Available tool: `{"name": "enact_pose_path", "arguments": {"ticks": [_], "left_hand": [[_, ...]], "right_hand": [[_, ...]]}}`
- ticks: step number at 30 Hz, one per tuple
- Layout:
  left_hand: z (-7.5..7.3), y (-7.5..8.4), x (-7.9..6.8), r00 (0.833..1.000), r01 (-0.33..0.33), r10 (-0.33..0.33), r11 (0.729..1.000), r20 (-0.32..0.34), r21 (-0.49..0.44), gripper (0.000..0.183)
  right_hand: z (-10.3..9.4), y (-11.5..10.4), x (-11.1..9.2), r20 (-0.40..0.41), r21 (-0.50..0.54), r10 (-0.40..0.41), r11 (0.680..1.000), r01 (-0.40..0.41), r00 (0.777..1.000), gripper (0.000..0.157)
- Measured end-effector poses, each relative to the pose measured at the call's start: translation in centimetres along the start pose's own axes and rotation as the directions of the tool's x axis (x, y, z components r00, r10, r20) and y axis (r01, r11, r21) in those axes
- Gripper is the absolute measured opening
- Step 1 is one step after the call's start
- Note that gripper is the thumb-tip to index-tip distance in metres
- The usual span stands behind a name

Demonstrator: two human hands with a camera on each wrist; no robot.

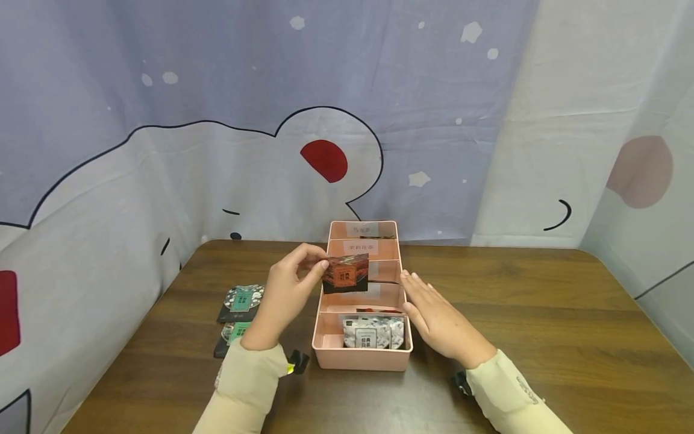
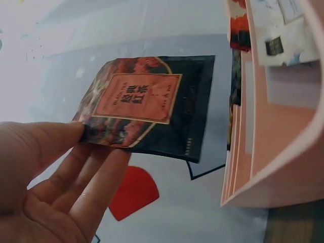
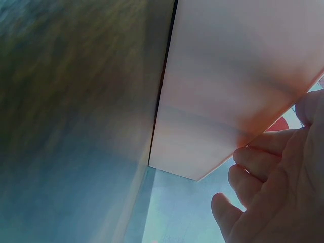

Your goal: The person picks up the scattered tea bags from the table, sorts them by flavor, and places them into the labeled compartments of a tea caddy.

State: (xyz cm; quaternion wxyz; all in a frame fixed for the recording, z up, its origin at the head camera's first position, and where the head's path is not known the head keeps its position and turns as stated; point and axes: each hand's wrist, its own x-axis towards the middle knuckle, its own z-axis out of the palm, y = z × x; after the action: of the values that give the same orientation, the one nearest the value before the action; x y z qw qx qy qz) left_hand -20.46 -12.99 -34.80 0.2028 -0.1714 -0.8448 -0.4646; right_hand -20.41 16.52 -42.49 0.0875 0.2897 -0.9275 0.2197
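Observation:
My left hand (image 1: 286, 295) pinches a red-and-black tea bag packet (image 1: 345, 274) by its left edge, thumb on top and fingers beneath. In the left wrist view, the packet's (image 2: 136, 104) orange label reads "BLACK TEA". It is held above the pink divided box (image 1: 362, 360), over its middle compartments. My right hand (image 1: 447, 322) lies along the box's right side, fingers extended with the tips at the rim. The right wrist view shows those fingers beside the pink side wall (image 3: 217, 101). White patterned tea packets (image 1: 374, 333) stand in the nearest compartment.
On the wooden table (image 1: 515, 301), left of the box, lie green-labelled dark tea packets (image 1: 241, 301), partly behind my left forearm. Paper labels (image 1: 361, 247) mark the box's dividers, and a red packet edge (image 1: 379, 311) shows in the second compartment. A patterned curtain (image 1: 244, 181) hangs behind the table.

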Motion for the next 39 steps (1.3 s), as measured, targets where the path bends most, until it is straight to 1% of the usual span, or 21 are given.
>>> {"name": "enact_pose_path", "arguments": {"ticks": [4, 8, 12, 18, 23, 28, 30, 33, 35, 36, 39], "left_hand": [[0.4, 0.2, -0.1, 0.997, 0.01, -0.009, 1.0, 0.07, -0.012, 0.01], [1.0, 0.3, -0.2, 0.992, 0.019, -0.018, 1.0, 0.125, -0.008, 0.008], [1.5, 0.4, -0.3, 0.984, 0.037, -0.033, 0.999, 0.175, -0.018, 0.008], [2.0, 0.5, -0.4, 0.97, 0.05, -0.037, 0.998, 0.241, -0.048, 0.008], [2.2, 0.6, -0.5, 0.948, 0.092, -0.074, 0.995, 0.31, -0.044, 0.011], [2.5, 0.4, -0.6, 0.921, 0.093, -0.075, 0.995, 0.383, -0.029, 0.013], [2.6, 0.3, -0.6, 0.903, 0.093, -0.072, 0.995, 0.423, -0.031, 0.014], [2.7, 0.2, -0.7, 0.876, 0.072, -0.048, 0.997, 0.481, -0.032, 0.017], [2.8, 0.1, -0.7, 0.862, 0.051, -0.027, 0.998, 0.506, -0.034, 0.02], [2.8, 0.0, -0.7, 0.859, 0.041, -0.02, 0.999, 0.512, -0.03, 0.021], [2.6, 0.1, -0.7, 0.862, 0.024, -0.017, 1.0, 0.506, -0.008, 0.021]], "right_hand": [[0.0, 0.0, 0.0, -0.001, -0.004, 0.0, 1.0, 0.0, 1.0, 0.056], [0.0, 0.0, 0.0, 0.002, -0.006, -0.002, 1.0, 0.002, 1.0, 0.057], [0.0, 0.0, -0.1, 0.004, -0.004, 0.0, 1.0, 0.0, 1.0, 0.057], [0.1, 0.1, -0.1, 0.007, 0.003, 0.002, 1.0, -0.002, 1.0, 0.057], [0.0, 0.0, 0.0, 0.004, 0.006, -0.002, 1.0, 0.002, 1.0, 0.056], [0.0, 0.0, 0.0, 0.003, 0.01, -0.004, 1.0, 0.004, 1.0, 0.056], [0.0, 0.1, 0.0, 0.003, 0.009, -0.004, 1.0, 0.004, 1.0, 0.056], [0.0, 0.1, 0.0, 0.003, 0.009, -0.001, 1.0, 0.001, 1.0, 0.056], [0.0, 0.1, 0.0, 0.004, 0.01, 0.001, 1.0, -0.002, 1.0, 0.057], [0.0, 0.1, 0.0, 0.005, 0.011, 0.004, 1.0, -0.004, 1.0, 0.057], [0.1, 0.1, 0.0, 0.006, 0.013, 0.007, 1.0, -0.007, 1.0, 0.057]]}}
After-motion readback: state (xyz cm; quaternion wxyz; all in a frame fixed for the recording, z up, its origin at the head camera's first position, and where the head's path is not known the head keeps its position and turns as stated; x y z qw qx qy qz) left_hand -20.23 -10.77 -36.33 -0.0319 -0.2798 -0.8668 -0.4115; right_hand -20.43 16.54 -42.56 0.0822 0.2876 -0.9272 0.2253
